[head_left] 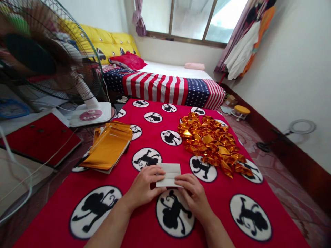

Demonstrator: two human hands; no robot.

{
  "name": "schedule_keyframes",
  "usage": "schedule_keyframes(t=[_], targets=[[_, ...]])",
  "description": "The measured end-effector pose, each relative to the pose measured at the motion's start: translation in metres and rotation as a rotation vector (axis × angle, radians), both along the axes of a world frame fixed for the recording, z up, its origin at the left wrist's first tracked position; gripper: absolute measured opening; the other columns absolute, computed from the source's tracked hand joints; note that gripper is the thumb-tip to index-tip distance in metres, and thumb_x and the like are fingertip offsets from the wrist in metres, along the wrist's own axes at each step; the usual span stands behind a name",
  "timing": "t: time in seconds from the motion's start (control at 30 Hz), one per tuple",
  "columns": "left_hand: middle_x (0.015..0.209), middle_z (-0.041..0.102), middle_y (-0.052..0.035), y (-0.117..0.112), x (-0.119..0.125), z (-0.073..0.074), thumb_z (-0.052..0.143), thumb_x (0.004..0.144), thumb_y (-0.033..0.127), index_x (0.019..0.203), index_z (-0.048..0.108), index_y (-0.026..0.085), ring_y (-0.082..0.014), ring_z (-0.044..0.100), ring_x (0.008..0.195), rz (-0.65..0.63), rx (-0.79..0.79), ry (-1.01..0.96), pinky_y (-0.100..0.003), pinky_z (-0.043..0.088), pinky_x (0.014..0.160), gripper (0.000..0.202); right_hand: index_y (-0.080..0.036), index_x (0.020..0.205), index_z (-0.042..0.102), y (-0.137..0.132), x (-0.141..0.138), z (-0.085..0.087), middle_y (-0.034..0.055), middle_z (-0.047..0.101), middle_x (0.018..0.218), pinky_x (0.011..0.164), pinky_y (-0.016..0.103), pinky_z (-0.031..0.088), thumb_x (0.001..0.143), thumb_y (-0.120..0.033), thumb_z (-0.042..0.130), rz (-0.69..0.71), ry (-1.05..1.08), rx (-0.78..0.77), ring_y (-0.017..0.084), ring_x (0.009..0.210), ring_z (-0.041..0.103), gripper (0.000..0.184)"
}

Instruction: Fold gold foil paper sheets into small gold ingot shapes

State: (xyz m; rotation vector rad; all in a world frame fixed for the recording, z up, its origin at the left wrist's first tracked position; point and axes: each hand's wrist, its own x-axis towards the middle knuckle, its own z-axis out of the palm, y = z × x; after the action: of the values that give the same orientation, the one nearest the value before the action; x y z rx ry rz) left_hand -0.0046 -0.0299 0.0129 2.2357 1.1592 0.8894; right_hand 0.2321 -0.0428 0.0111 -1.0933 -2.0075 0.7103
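A small white sheet of paper (169,173), creased across its middle, lies on the red cloth with black-and-white monkey circles (222,213). My left hand (145,186) pinches the sheet's left edge, fingers curled onto it. At the sheet's lower right edge my right hand (192,191) presses down with bent fingers. A stack of flat gold foil sheets (110,146) lies to the left of my hands. To the right sits a pile of folded gold foil pieces (210,141).
A running electric fan (49,51) with a white base (90,115) stands at the left. A red board (38,137) lies beside it. A bed with a stars-and-stripes cover (168,88) is behind. A yellow-lidded container (241,111) and a ring light (302,126) rest on the floor at the right.
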Motion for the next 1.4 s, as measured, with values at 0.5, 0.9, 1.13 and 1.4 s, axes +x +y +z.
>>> schedule_keyframes(t=[0.5, 0.9, 1.13, 1.4], targets=[[0.091, 0.074, -0.0066, 0.001, 0.007, -0.003, 0.065, 0.076, 0.011, 0.069, 0.066, 0.019, -0.0217, 0.069, 0.095, 0.194, -0.064, -0.235, -0.038, 0.054, 0.088, 0.010, -0.022, 0.069, 0.064, 0.013, -0.017, 0.002, 0.0033, 0.065, 0.085, 0.070, 0.029, 0.046, 0.086, -0.026, 0.061, -0.288, 0.047, -0.139, 0.018, 0.077, 0.060, 0.018], [0.083, 0.070, -0.0031, 0.002, 0.008, -0.007, 0.064, 0.071, 0.008, 0.084, 0.061, 0.019, -0.0191, 0.067, 0.080, 0.326, -0.105, -0.099, -0.034, 0.054, 0.077, 0.017, -0.021, 0.065, 0.054, 0.019, -0.017, 0.003, 0.0020, 0.058, 0.081, 0.067, 0.029, 0.044, 0.081, -0.020, 0.058, -0.364, -0.087, -0.158, 0.017, 0.072, 0.056, 0.016], [0.082, 0.070, -0.0033, 0.003, 0.008, -0.011, 0.065, 0.074, 0.011, 0.095, 0.064, 0.019, -0.0173, 0.066, 0.075, 0.364, -0.028, -0.099, -0.030, 0.054, 0.071, 0.023, -0.021, 0.062, 0.053, 0.019, -0.019, 0.003, 0.0022, 0.055, 0.079, 0.064, 0.029, 0.044, 0.077, -0.017, 0.060, -0.412, -0.100, -0.145, 0.017, 0.070, 0.055, 0.017], [0.078, 0.068, -0.0020, 0.002, 0.009, -0.011, 0.066, 0.071, 0.010, 0.089, 0.064, 0.019, -0.0187, 0.064, 0.074, 0.374, -0.005, -0.047, -0.033, 0.052, 0.073, 0.021, -0.021, 0.061, 0.053, 0.021, -0.019, 0.001, 0.0028, 0.055, 0.078, 0.064, 0.030, 0.043, 0.078, -0.016, 0.055, -0.441, -0.110, -0.140, 0.017, 0.069, 0.054, 0.018]])
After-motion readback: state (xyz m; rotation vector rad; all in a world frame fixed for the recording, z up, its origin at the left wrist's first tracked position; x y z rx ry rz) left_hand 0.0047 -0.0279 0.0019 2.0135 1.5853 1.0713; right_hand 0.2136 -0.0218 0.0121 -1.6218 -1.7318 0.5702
